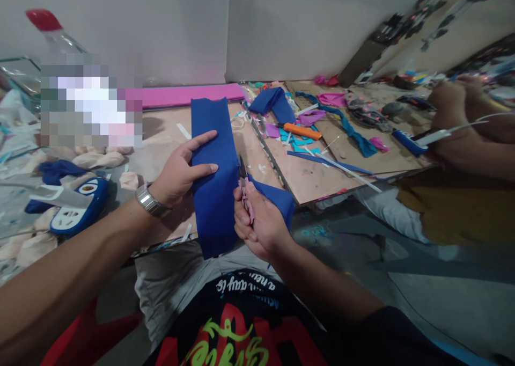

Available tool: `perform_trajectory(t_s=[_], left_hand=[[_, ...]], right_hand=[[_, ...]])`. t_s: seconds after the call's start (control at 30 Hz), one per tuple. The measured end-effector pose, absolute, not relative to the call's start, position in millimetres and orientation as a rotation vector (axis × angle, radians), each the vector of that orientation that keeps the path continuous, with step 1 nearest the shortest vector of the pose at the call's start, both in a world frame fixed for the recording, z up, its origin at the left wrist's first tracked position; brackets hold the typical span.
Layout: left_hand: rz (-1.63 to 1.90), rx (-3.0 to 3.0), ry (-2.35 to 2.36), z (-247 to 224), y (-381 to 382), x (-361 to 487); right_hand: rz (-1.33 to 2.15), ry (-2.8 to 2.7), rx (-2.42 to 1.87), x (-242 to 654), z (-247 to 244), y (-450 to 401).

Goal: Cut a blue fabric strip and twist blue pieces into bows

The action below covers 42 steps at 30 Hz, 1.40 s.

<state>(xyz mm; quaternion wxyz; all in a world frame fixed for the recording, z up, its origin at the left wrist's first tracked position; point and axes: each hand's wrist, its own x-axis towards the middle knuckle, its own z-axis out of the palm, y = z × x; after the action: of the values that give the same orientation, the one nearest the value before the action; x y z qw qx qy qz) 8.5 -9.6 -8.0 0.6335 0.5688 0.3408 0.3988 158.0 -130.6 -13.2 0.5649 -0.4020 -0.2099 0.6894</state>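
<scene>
A long, wide blue strip (214, 140), which looks like cloth or crepe paper, runs from the tabletop down over its near edge. My left hand (187, 165) grips it from the left, with thumb and forefinger on top and the other fingers out of sight beneath. In my right hand (259, 210) is a pair of pink-handled scissors (246, 194). Their blades point away from me at the strip's right edge, and I cannot tell how far apart they are. Another part of blue material (277, 197) spreads out behind my right hand.
A blue glue gun (80, 207) lies at the left among pale scraps. Folded pink sheets (193, 96) rest along the wall. Right of centre are an orange cutter (301, 131) and coloured scraps. Another person's hands (454, 108) are at the right, near a second glue gun (408, 141).
</scene>
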Motion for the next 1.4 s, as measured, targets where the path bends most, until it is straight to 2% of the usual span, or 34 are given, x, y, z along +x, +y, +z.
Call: perform_trajectory(t_s=[1.4], left_hand=[[0.910, 1.328, 0.763, -9.4, -8.6, 7.1]], right_hand=[[1.599, -0.524, -0.987, 158.5, -14.2, -131.5]])
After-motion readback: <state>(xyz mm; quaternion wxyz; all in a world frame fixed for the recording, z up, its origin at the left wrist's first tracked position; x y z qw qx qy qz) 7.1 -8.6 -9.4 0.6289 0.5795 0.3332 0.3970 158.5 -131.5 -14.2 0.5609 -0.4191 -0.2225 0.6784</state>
